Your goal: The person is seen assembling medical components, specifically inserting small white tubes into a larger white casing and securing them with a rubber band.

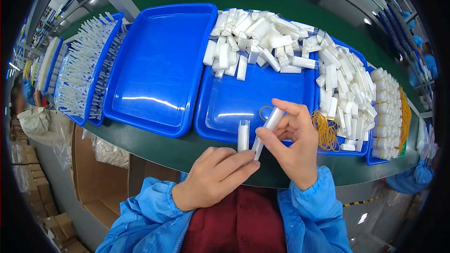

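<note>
My left hand [215, 174] is closed around the lower end of a white tube in a clear sleeve [243, 136], which stands upright above its fingers. Between the thumb and index finger of my right hand [296, 138] is a tilted white tube [272, 120]. Its lower part passes behind my right thumb toward the left fingertips, where another white piece in clear plastic [257, 149] shows; I cannot tell whether they are one. A yellow rubber band [262, 108] appears beside my right fingers, partly hidden.
Blue trays [206, 117] line the green table [159, 147]. White sleeved tubes [281, 42] heap in two of them, with rubber bands [326, 131] at right. Far right are banded bundles [382, 112]; left, a tray of thin white sticks [86, 65]. Below stands a cardboard box [101, 173].
</note>
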Demonstrator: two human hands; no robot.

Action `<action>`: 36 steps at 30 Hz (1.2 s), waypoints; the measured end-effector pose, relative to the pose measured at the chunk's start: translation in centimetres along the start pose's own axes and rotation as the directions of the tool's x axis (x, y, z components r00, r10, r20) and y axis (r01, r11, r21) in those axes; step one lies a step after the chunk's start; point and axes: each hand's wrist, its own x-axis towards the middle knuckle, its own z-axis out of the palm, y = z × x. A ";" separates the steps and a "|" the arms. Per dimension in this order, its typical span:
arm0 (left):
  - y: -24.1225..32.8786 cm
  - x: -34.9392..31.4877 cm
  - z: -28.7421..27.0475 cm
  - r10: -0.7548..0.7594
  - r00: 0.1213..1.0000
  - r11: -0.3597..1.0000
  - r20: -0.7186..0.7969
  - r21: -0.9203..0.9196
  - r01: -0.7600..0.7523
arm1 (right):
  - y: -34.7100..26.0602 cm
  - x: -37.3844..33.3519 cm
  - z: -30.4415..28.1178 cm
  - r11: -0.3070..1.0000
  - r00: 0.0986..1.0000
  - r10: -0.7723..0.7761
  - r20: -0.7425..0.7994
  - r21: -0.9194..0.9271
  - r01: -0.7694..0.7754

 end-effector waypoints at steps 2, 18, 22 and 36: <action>-0.3 0.1 -0.4 0.049 0.998 0.998 0.026 0.043 -0.050 | 0.7 0.1 -0.1 0.999 1.000 0.027 -0.015 0.033 -0.026; -0.7 1.0 0.6 -0.442 0.652 -0.051 0.616 -0.743 0.668 | 0.6 -1.7 0.4 0.927 0.950 -0.273 0.155 -0.223 0.303; -0.8 1.3 0.6 -0.430 0.538 -0.156 0.725 -0.647 0.747 | -1.3 -2.2 0.7 0.833 0.901 -0.361 0.239 -0.353 0.427; 0.2 -0.4 0.9 -0.609 0.517 -0.083 0.602 -0.696 0.713 | 1.5 0.1 -1.4 0.958 0.974 -0.174 0.148 -0.204 0.202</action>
